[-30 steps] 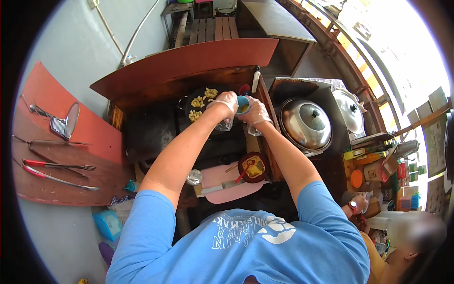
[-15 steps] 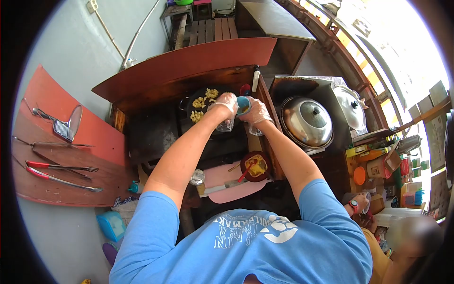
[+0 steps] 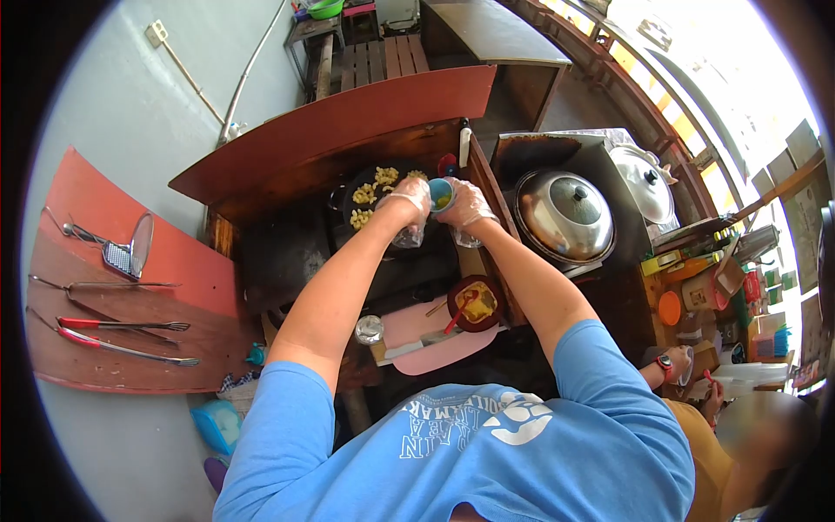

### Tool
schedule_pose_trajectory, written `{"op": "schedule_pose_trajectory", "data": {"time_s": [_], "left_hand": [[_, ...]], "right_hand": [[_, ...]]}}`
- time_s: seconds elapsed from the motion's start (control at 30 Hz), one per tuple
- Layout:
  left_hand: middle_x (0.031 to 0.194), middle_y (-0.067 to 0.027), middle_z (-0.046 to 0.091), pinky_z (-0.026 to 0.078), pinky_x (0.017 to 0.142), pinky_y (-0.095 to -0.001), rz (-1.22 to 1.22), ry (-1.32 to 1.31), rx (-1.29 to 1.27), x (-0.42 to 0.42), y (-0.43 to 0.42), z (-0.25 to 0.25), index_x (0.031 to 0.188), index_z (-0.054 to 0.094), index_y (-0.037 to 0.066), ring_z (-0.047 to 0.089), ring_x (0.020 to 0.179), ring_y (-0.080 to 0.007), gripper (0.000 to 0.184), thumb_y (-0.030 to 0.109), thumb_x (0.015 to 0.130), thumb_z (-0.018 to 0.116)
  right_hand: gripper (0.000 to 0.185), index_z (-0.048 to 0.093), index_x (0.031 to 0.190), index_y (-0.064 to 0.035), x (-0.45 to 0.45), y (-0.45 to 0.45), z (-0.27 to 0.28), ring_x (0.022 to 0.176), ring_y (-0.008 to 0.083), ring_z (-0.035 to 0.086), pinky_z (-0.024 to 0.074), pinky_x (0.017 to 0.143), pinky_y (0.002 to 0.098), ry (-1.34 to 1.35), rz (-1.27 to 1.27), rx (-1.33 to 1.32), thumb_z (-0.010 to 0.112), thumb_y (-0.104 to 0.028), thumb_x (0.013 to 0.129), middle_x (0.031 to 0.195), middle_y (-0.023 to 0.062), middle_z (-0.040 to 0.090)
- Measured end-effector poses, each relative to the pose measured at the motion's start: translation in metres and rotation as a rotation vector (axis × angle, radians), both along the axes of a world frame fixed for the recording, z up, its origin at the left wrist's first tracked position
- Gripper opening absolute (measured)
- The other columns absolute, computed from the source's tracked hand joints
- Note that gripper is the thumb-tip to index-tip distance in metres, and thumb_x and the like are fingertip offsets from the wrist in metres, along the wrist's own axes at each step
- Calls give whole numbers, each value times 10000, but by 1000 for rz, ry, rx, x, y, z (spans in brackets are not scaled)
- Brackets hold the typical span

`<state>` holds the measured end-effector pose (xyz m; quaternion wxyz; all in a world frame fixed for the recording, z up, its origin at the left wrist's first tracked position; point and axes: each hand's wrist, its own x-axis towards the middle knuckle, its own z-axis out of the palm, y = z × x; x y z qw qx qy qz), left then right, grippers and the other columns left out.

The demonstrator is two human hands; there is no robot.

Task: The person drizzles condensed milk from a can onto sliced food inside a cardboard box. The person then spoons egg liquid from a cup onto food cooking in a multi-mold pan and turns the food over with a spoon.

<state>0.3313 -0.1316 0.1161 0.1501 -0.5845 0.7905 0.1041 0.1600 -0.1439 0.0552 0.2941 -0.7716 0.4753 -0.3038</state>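
Both hands wear clear plastic gloves. My right hand (image 3: 470,205) is wrapped round a small blue cup (image 3: 442,191), tilted so that a bit of yellow-green content shows inside. Close on the cup's left, my left hand (image 3: 410,202) is over the right part of a dark round pan (image 3: 355,182). Its fingers look drawn together, and anything in them is hidden. Several clumps of pale yellow food pieces (image 3: 365,193) lie in the pan, set apart from one another.
A pink cutting board (image 3: 439,357) with a knife (image 3: 424,343) and a dark red bowl of yellow food (image 3: 474,304) are nearer me. A lidded steel pot (image 3: 565,217) stands right. Tongs (image 3: 126,324) hang left. Another person's hand (image 3: 677,364) is at the right.
The view has shifted slightly. My left hand stays beside the cup, which shows more of its inside. The other person's second hand has come into sight.
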Motion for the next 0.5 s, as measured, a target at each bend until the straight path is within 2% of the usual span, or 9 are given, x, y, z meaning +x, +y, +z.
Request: {"op": "schedule_pose_trajectory", "data": {"time_s": [0.03, 0.13, 0.17, 0.2, 0.3, 0.4, 0.43, 0.47, 0.5], "left_hand": [[1062, -182, 767, 610, 909, -404, 300, 207, -11, 0, 3, 6, 1057, 785, 35, 748, 1046, -323, 433, 76, 641, 895], [1079, -192, 774, 618, 896, -402, 244, 199, 18, -3, 15, 15, 1100, 767, -1, 752, 1071, -298, 372, 34, 739, 848], [1159, -188, 749, 601, 924, -444, 98, 59, 64, 1, 2, 1, 1133, 765, 42, 725, 1117, -347, 419, 53, 719, 832], [1159, -188, 749, 601, 924, -444, 101, 60, 63, 1, 3, 1, 1133, 765, 42, 725, 1117, -347, 419, 53, 719, 832], [1159, -201, 746, 602, 918, -449, 340, 271, 52, -2, 15, 9, 1121, 767, 39, 726, 1103, -361, 271, 76, 869, 672], [1062, -245, 756, 626, 855, -445, 429, 400, -118, -6, 21, 20, 1096, 760, -10, 756, 1034, -333, 227, 35, 911, 636], [1051, -249, 757, 625, 854, -455, 300, 236, -216, 4, -2, -22, 1099, 756, -16, 758, 1017, -350, 239, 29, 876, 682], [1109, -253, 745, 615, 897, -456, 188, 138, -1, 7, -10, -28, 1101, 757, -14, 743, 1066, -357, 279, 28, 826, 742], [1100, -218, 756, 612, 898, -440, 186, 168, -42, 5, -1, -18, 1082, 774, 17, 750, 1046, -338, 273, 76, 817, 750]], "right_hand": [[638, 720, 1163, -62, 0, 0, 1, 1019, 378, 717, 564, 914, 440, 0, 2, -2, 912, -192, 568, 1063, 198, 749], [627, 721, 1152, -61, 1, 1, 4, 1021, 378, 717, 564, 916, 441, 4, -7, 4, 908, -198, 569, 1071, 199, 748], [624, 721, 1149, -63, 1, 3, 3, 1024, 380, 715, 563, 919, 441, 11, -5, 8, 908, -201, 569, 1072, 198, 747], [621, 721, 1145, -66, 1, 2, 3, 1027, 382, 714, 562, 921, 441, 18, 0, 8, 908, -204, 569, 1073, 197, 747], [620, 722, 1141, -73, 1, -1, 0, 1036, 384, 711, 563, 930, 443, 22, 8, 0, 913, -216, 568, 1075, 195, 748], [636, 720, 1185, -93, 2, 0, -2, 1052, 373, 717, 568, 936, 442, 31, -13, 7, 921, -224, 596, 1090, 187, 755], [631, 720, 1180, -90, 3, -1, -1, 1057, 369, 718, 570, 938, 437, 19, -11, -22, 921, -213, 595, 1103, 187, 753], [629, 723, 1178, -102, 3, -2, -1, 1056, 371, 715, 568, 944, 438, -13, 7, -7, 920, -213, 591, 1114, 180, 752], [624, 725, 1173, -107, 2, -2, -3, 1055, 369, 714, 566, 947, 438, -2, 23, -46, 919, -214, 590, 1109, 176, 753]]}}
